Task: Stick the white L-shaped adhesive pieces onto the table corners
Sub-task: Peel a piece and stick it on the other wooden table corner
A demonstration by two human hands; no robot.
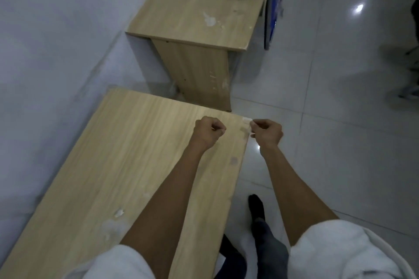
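Reaching over the near table [118, 154], both hands work at its far right corner, where a white L-shaped adhesive piece [247, 120] sits on the edge. Right hand [267, 131] is curled, fingertips pinching something small and white beside that piece; left hand [209, 130] is a closed fist over the tabletop, just beside it.

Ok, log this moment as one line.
right hand: pinching white adhesive piece at table corner | left hand: fisted above tabletop

Dim, bluish, soft focus; lamp glare on floor tiles [359, 8]; wide-angle edge bending.
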